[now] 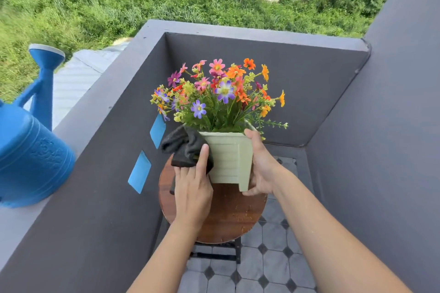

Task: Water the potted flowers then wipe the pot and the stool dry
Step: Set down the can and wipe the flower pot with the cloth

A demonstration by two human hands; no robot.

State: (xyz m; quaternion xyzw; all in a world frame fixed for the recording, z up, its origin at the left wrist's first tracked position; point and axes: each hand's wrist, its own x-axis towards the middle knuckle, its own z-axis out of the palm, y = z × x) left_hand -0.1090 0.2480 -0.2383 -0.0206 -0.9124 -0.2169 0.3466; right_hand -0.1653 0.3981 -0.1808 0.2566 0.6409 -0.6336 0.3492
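Note:
A cream square pot (227,158) full of colourful flowers (219,95) is tilted above a round brown wooden stool (234,215). My right hand (260,169) grips the pot's right side, thumb on the rim and fingers under its foot. My left hand (192,188) presses a dark grey cloth (184,147) against the pot's left side, thumb up along the cloth. Small specks lie on the stool top.
A blue watering can (31,147) stands on the grey balcony ledge (78,112) at the left. Grey walls close in the corner on three sides. Two blue tape patches (140,171) mark the left wall. The floor (273,266) is grey tile.

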